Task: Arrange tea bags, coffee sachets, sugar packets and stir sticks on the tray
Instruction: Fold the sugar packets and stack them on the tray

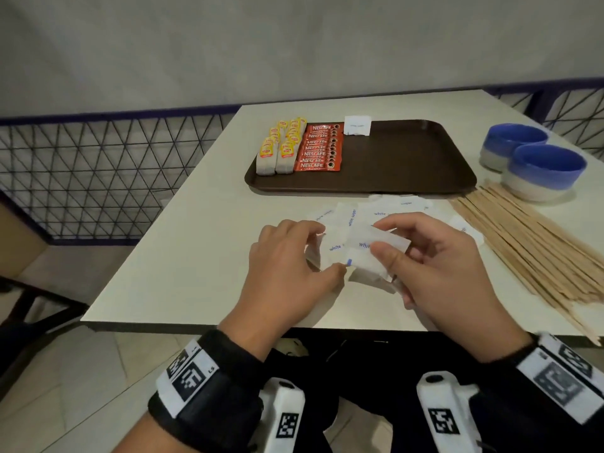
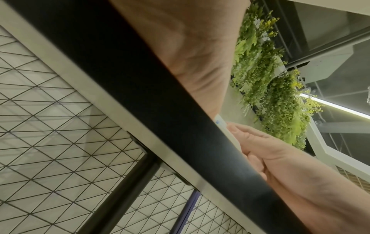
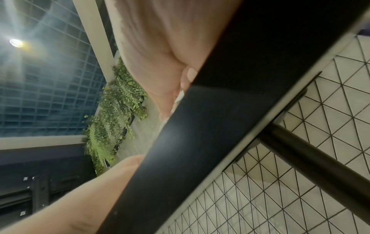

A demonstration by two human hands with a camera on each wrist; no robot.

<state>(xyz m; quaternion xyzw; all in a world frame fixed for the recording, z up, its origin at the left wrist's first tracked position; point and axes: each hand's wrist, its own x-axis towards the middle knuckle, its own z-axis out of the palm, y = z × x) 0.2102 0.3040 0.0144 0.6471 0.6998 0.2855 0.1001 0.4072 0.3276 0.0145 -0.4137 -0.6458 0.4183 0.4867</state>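
Note:
A brown tray (image 1: pixel 408 158) lies at the far middle of the table. On its left end stand yellow-tagged tea bags (image 1: pixel 281 148) and a row of red coffee sachets (image 1: pixel 318 148), with one white sugar packet (image 1: pixel 358 125) at the back rim. Loose white sugar packets (image 1: pixel 376 210) lie in front of the tray. My right hand (image 1: pixel 434 256) holds a small stack of sugar packets (image 1: pixel 372 253) above the table's near edge. My left hand (image 1: pixel 287 263) pinches the stack's left corner. Wooden stir sticks (image 1: pixel 523 243) lie fanned out on the right. Both wrist views are mostly blocked by the table edge.
Two blue and white bowls (image 1: pixel 542 171) stand right of the tray, behind the stir sticks. A wire mesh fence (image 1: pixel 98 178) runs along the left beyond the table. The right half of the tray is bare.

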